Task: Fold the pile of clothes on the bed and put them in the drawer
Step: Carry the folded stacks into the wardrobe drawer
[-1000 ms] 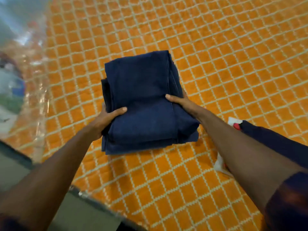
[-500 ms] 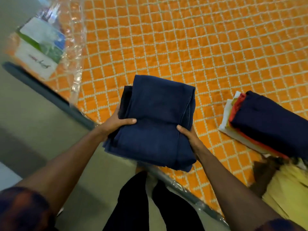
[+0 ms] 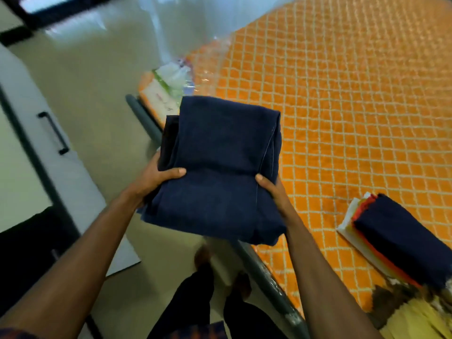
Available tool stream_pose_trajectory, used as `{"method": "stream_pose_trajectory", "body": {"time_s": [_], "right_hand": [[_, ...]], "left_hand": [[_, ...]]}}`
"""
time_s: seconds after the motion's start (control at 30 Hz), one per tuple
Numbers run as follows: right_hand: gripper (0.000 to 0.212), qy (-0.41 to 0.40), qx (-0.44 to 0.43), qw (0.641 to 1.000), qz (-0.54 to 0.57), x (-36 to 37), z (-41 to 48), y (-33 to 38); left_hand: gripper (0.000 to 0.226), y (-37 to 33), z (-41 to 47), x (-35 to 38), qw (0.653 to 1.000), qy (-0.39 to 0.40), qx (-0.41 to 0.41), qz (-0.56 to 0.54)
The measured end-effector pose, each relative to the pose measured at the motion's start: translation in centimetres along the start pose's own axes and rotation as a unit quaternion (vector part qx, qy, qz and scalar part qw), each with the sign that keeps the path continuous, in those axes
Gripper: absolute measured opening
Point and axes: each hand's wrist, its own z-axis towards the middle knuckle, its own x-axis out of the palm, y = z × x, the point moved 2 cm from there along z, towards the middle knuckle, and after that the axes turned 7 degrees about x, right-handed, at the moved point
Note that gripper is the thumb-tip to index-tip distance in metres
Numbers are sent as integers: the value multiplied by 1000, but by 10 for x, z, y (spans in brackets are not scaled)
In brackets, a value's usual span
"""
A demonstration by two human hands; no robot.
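Note:
A folded stack of dark blue clothes [image 3: 220, 167] is held in the air over the bed's near edge. My left hand [image 3: 156, 178] grips its left side, thumb on top. My right hand [image 3: 271, 192] grips its right side, thumb on top, fingers hidden underneath. On the orange quilted bed [image 3: 354, 106] at the right lies another folded stack [image 3: 401, 238], dark blue on top of red, yellow and white layers. A white drawer unit [image 3: 31, 133] with a black handle [image 3: 52, 133] stands at the left; a dark open drawer [image 3: 29, 245] shows below it.
A clear plastic package [image 3: 171, 86] lies at the bed's far left corner. Yellow and brown clothes [image 3: 411, 316] sit at the bottom right. The grey bed frame rail [image 3: 266, 282] runs diagonally. My legs and feet [image 3: 203, 289] stand on the beige floor [image 3: 97, 81].
The view has swung left, off the bed and toward the drawer unit. Both hands have carried the blue stack away from the bed surface, over its edge.

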Motion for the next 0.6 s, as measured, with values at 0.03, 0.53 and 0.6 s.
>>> {"method": "stream_pose_trajectory", "body": {"time_s": [0.03, 0.53, 0.6], "right_hand": [[63, 28, -16, 999, -20, 28, 5, 19], [71, 367, -66, 863, -340, 410, 21, 108], [74, 389, -50, 842, -371, 445, 27, 111]], "left_hand": [[100, -13, -14, -23, 999, -30, 15, -2], [102, -5, -248, -237, 865, -455, 75, -199], [98, 2, -263, -237, 838, -486, 81, -232]]}}
